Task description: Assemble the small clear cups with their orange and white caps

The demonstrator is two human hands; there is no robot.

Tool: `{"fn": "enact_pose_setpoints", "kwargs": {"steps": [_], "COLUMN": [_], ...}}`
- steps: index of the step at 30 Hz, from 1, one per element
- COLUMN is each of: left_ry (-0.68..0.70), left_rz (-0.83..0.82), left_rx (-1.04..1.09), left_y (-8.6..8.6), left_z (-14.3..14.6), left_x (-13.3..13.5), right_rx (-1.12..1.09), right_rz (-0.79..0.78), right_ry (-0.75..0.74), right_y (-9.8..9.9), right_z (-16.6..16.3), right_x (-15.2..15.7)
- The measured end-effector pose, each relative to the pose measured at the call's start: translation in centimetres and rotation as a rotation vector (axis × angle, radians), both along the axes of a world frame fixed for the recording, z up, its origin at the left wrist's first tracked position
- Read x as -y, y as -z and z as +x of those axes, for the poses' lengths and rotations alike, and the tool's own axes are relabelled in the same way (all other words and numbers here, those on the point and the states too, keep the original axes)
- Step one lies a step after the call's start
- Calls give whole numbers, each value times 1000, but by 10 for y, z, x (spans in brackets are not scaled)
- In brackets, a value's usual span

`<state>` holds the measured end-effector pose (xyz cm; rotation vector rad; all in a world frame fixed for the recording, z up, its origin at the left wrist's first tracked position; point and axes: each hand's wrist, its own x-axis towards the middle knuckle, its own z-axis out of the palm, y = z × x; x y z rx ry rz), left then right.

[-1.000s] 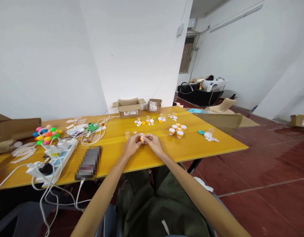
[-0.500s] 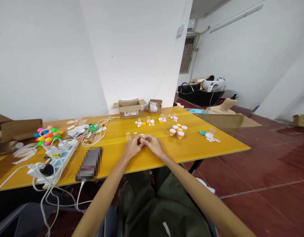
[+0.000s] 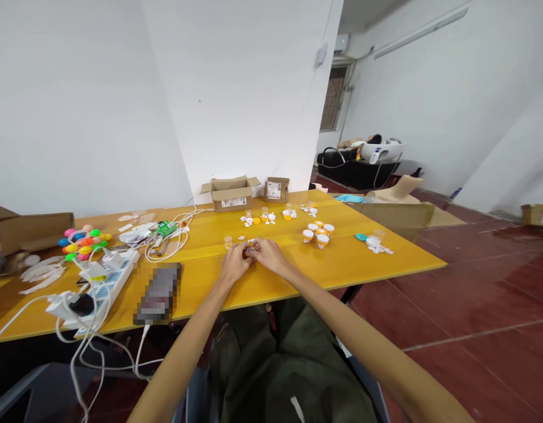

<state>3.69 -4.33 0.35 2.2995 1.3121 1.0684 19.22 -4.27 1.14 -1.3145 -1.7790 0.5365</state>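
My left hand [image 3: 234,264] and my right hand [image 3: 268,255] meet over the yellow table [image 3: 298,273], fingers pinched together around a small object that I cannot make out, hidden between the fingertips. Just beyond them lie small white bits [image 3: 252,240] and a small clear vial [image 3: 228,241]. A cluster of small jars with white and orange lids [image 3: 318,231] stands to the right of my hands. More little caps and vials [image 3: 265,217] are scattered further back.
Two open cardboard boxes [image 3: 230,193] sit at the table's far edge. A phone [image 3: 158,286], a white power strip with cables [image 3: 101,276] and colourful round toys [image 3: 83,242] lie to the left. A teal lid [image 3: 360,237] and white pieces lie right. Red floor extends beyond.
Both hands stayed pinched together and shifted slightly toward the far side of the table. The orange piece seen between the fingers earlier is now hidden.
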Motion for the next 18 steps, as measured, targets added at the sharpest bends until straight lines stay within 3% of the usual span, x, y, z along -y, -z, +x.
{"fn": "enact_pose_setpoints", "kwargs": {"steps": [8,18], "left_ry": [23,25], "left_rz": [13,-5], "left_rx": [18,82], "left_y": [-6,-6], "left_z": [2,3], "left_x": [5,5], "right_rx": [182,37], "right_rz": [-10,-62], "right_ry": [-38,-129], "right_y": [-8,-10], "right_z": [1,6], "right_x": [-6,-16]}}
